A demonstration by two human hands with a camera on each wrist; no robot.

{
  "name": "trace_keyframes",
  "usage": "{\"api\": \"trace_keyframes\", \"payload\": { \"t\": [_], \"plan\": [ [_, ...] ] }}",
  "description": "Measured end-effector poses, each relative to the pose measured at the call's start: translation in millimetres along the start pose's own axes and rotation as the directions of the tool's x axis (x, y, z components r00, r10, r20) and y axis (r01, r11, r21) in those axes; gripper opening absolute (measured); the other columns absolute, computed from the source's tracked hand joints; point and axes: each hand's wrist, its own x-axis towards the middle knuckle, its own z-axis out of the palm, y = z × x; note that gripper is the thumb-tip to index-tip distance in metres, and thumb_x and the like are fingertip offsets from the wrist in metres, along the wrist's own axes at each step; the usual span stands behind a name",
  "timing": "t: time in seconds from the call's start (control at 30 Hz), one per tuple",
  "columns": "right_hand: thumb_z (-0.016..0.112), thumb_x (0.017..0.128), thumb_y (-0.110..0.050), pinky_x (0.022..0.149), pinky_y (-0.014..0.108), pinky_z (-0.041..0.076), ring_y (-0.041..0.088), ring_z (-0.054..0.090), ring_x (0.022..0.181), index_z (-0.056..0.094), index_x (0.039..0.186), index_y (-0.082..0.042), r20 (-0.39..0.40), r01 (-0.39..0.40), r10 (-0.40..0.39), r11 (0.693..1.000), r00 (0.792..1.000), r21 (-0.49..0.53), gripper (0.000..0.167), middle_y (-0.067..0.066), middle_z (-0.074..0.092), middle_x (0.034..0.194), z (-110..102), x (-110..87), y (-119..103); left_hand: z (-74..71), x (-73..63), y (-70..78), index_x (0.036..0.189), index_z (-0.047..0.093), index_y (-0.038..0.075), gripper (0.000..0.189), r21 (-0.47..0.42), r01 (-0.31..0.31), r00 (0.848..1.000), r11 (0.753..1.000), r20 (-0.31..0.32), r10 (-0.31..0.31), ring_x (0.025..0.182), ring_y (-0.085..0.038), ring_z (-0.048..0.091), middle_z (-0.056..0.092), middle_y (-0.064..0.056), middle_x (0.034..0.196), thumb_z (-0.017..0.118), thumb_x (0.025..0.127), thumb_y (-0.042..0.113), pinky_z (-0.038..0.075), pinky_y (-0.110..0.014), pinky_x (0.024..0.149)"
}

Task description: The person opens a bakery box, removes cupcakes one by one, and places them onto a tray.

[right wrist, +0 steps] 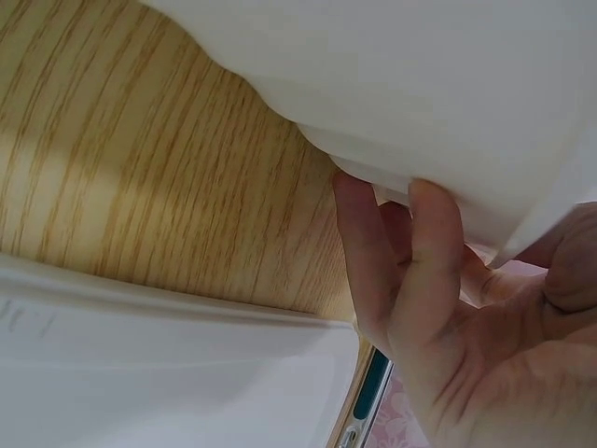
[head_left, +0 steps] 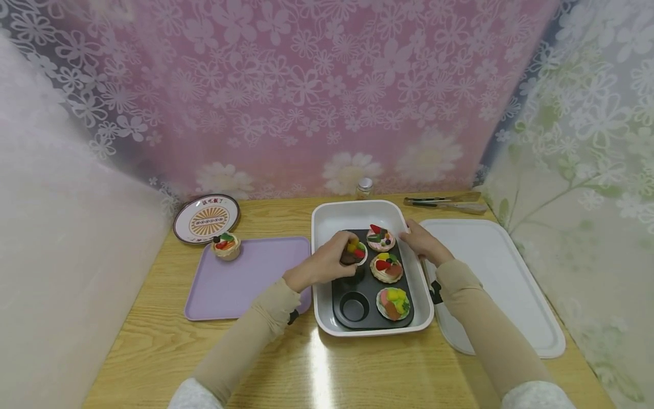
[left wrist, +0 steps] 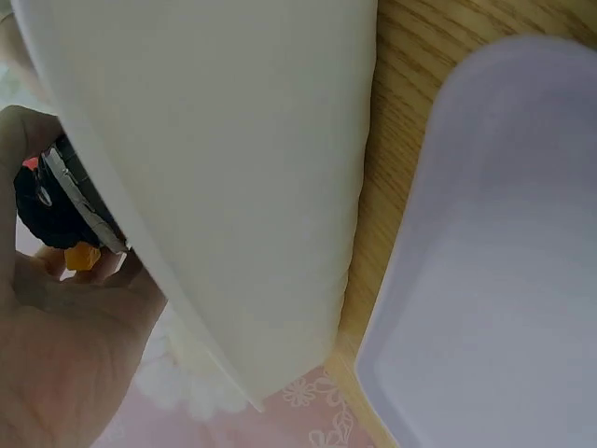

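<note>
Patterned round plate (head_left: 206,219) at left; small lidded jar (head_left: 364,189), tongs (head_left: 462,208) near floral backdrop (head_left: 327,102).

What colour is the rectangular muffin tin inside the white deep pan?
The rectangular muffin tin is black; the head view shows best.

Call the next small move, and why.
Probably ease the held tart down into the black pan: the left hand grips it over the left column, where the nearest cup is empty; three tarts fill the right column, and the right hand holds the deep white tray's side.

Head vw bright, wide-angle stretch @ edges, glare streak on tbl (head_left: 276,369), wrist vws dimmer, soft shadows
</note>
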Motion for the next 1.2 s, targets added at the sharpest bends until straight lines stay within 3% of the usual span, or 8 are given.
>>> {"api": "trace_keyframes", "payload": {
  "t": [0.13,0.27,0.47,0.67,0.87,1.2],
  "plan": [
    [0.035,0.115,-0.027,0.074,0.042,0.051,0.042,0.049,0.127,0.014,0.166,-0.008,-0.007,0.002,-0.002,1.000,1.000,-0.007,0.059,0.030,0.028,0.165,1,0.9,1,-4.7,-1.7,0.6,0.144,0.046,0.010,0.060,0.003,-0.021,0.999,1.000,-0.045,0.021,0.116,-0.020,0.057,0.053,-0.011,0.137,0.076,0.093,0.021,0.051,-0.037,0.104],
    [0.035,0.115,-0.027,0.071,0.039,0.049,0.041,0.049,0.125,0.013,0.167,-0.008,-0.008,0.002,-0.002,1.000,1.000,-0.005,0.060,0.030,0.028,0.165,1,1.8,2,-10.0,-3.2,0.4,0.143,0.046,0.009,0.061,0.012,-0.018,0.996,1.000,-0.090,0.019,0.116,-0.023,0.057,0.053,-0.012,0.137,0.079,0.093,0.022,0.051,-0.039,0.104],
    [0.035,0.115,-0.027,0.068,0.037,0.049,0.038,0.053,0.118,0.013,0.167,-0.008,-0.008,0.003,-0.003,1.000,1.000,-0.009,0.060,0.030,0.030,0.164,2,1.3,2,-21.5,-7.9,0.6,0.144,0.044,0.008,0.065,0.001,0.049,0.982,0.999,-0.181,-0.048,0.117,-0.028,0.059,0.053,-0.016,0.138,0.081,0.093,0.022,0.053,-0.044,0.103],
    [0.035,0.115,-0.027,0.062,0.035,0.041,0.034,0.053,0.103,0.014,0.166,-0.006,-0.009,-0.001,0.001,1.000,1.000,-0.013,0.059,0.030,0.035,0.156,2,0.1,1,-41.1,-16.0,-10.5,0.145,0.044,0.010,0.063,-0.047,0.125,0.952,0.991,-0.275,-0.133,0.121,-0.029,0.061,0.054,-0.013,0.138,0.079,0.094,0.021,0.054,-0.046,0.104],
    [0.034,0.115,-0.027,0.070,0.038,0.046,0.040,0.049,0.121,0.013,0.166,-0.006,-0.003,-0.004,0.004,1.000,1.000,-0.013,0.059,0.031,0.028,0.164,0,-3.2,-3,-61.6,-26.6,-25.6,0.147,0.045,0.007,0.064,-0.122,0.197,0.917,0.973,-0.328,-0.226,0.121,-0.031,0.063,0.054,-0.015,0.138,0.078,0.094,0.022,0.056,-0.047,0.103],
    [0.035,0.115,-0.027,0.084,0.049,0.053,0.047,0.046,0.135,0.013,0.166,-0.006,0.012,-0.009,0.009,1.000,1.000,0.000,0.059,0.031,0.024,0.166,0,-5.3,-7,-76.4,-40.5,-50.6,0.150,0.043,0.003,0.066,-0.123,0.250,0.890,0.960,-0.362,-0.278,0.126,-0.035,0.060,0.048,-0.019,0.144,0.077,0.096,0.020,0.055,-0.049,0.107]
  ]
}}
